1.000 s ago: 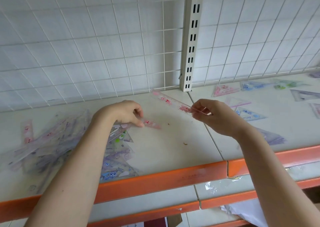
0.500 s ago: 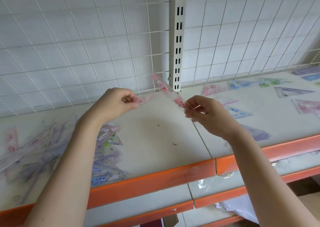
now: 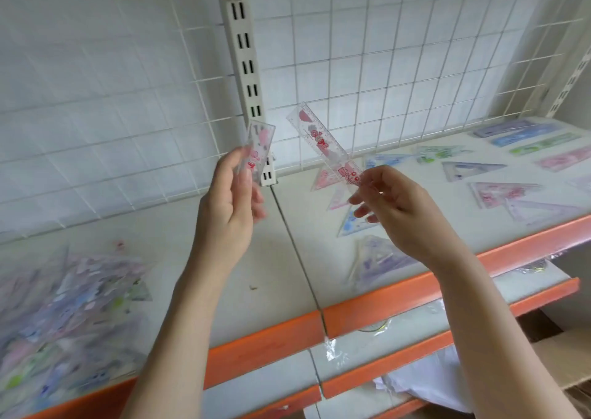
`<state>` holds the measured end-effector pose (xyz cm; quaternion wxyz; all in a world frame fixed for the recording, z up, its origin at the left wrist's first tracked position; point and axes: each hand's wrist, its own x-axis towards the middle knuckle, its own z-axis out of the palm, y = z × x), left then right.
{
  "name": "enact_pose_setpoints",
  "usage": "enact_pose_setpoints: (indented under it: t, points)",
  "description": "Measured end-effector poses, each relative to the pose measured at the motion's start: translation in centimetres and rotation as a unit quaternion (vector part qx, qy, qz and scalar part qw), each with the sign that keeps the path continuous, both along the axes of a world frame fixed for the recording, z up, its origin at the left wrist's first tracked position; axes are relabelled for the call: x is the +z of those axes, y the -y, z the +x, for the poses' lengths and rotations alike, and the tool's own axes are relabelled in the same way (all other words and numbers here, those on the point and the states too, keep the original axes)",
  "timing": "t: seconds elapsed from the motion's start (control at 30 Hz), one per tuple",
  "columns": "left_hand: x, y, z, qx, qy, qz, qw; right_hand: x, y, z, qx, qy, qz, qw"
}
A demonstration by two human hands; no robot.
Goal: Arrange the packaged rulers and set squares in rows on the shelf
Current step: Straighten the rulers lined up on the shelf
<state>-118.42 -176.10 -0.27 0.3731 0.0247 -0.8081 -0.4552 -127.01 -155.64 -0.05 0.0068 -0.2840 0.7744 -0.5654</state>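
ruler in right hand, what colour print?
Clear ruler with red and pink print, held by the right hand; head view.

The pile of packaged rulers and set squares (image 3: 67,316) at the near left of the shelf (image 3: 281,252) is smeared by blur and cut by the left edge; single packs cannot be told apart. The left hand (image 3: 228,204) is blurred at its fingers, and its grip hides the lower part of the short ruler (image 3: 258,147). The right hand (image 3: 393,207) covers the lower end of the long ruler (image 3: 323,143). Both forearms run off the bottom edge.
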Motion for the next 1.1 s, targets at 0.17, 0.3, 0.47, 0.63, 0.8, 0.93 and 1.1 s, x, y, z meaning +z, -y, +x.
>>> enact_pose_setpoints:
  t: [0.17,0.3,0.47,0.63,0.8,0.93,1.1]
  points:
    - [-0.6,-6.0,-2.3,0.034,0.078,-0.074,0.994,-0.5,-5.4,-3.0,-0.018,-0.009,-0.004,1.0]
    - [-0.9,-12.0,-4.6,0.036,0.102,-0.059,0.992,-0.3,-10.7,-5.9,-0.014,-0.001,0.007,1.0]
    - [-0.7,-19.3,-7.5,0.032,0.1,0.006,0.994,-0.1,-16.9,-9.1,-0.008,0.003,0.047,0.999]
    - [-0.2,-24.2,-9.3,0.061,0.062,0.103,0.991,-0.4,-21.2,-11.5,-0.005,-0.008,0.082,0.997]
    - [0.1,-26.2,-11.1,0.032,0.064,0.188,0.979,-1.1,-23.3,-13.1,-0.008,-0.006,0.084,0.996]
    - [0.4,-26.4,-12.6,0.032,0.071,0.223,0.972,-1.3,-23.5,-14.0,-0.01,-0.004,0.084,0.996]
    - [0.4,-25.2,-14.4,0.019,0.099,0.263,0.96,-1.2,-23.0,-15.6,-0.03,-0.014,0.096,0.995]
